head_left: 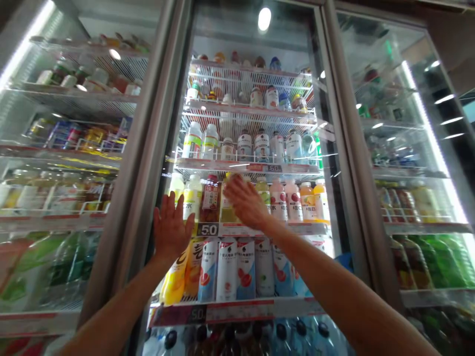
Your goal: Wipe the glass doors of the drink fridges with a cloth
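My left hand (172, 226) is raised with its fingers spread, palm toward the middle cooler door's left edge, holding nothing. Behind it are pale yellow-green drink bottles (193, 195); I cannot tell whether it touches the glass. My right hand (245, 201), slightly blurred, is stretched out with fingers extended in front of the same shelf. It partly covers a yellow-capped bottle (227, 213). Left of that stands a dark red bottle (210, 198); to the right are pink drink bottles (277, 198). No bottle shows in either hand.
Tall drink cans (226, 269) stand on the shelf below, above a price rail (241, 311). Metal door frames (146, 143) flank the middle section. Coolers to left and right hold more bottles, including large green ones (452, 259). More bottles fill the upper shelves (252, 164).
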{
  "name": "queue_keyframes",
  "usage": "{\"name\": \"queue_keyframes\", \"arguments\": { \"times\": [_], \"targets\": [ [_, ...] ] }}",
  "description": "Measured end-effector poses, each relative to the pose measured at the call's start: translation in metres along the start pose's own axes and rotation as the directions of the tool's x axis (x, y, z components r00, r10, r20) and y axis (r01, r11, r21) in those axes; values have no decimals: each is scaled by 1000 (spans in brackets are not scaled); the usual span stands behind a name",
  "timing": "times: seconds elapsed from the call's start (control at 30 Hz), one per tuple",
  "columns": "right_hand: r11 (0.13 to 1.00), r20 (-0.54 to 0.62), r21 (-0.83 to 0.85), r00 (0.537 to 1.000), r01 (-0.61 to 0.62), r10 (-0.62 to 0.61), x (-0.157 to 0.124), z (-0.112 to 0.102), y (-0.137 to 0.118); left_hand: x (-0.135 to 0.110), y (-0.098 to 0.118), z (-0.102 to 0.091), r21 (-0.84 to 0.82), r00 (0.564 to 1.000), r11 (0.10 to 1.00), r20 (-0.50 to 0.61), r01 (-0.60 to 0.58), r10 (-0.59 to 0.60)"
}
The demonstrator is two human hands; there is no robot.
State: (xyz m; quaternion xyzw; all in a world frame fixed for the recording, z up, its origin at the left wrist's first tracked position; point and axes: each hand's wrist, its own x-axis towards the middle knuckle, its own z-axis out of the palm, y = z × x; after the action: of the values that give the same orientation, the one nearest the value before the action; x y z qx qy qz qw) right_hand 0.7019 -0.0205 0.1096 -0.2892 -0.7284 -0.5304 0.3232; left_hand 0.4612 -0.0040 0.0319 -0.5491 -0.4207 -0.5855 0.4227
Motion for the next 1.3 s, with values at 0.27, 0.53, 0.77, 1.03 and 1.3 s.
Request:
{"name": "queue_keyframes", "arguments": {
  "times": [0.27,0.53,0.77,1.03,1.3],
  "targets": [
    [749,-232,-19,731,-663,641,-23,-30,78,-1,-1,3,-9,1000,1000,-15,1,-1],
    [957,128,17,949,290,-289,-51,-2,-24,-1,0,1,-54,1000,999,0,1,-1],
    [937,-91,-41,936,-346,341,-32,-18,33,0,0,0,-29,1000,1000,23,7,-7],
    [953,137,41,943,299,-302,-110,-1,-19,0,3,-4,-49,998,998,56,36,-33],
    [927,-123,-73,925,-369,358,-105,-17,34,1,4,-5,-34,996,998,76,44,-42]
  ]
}}
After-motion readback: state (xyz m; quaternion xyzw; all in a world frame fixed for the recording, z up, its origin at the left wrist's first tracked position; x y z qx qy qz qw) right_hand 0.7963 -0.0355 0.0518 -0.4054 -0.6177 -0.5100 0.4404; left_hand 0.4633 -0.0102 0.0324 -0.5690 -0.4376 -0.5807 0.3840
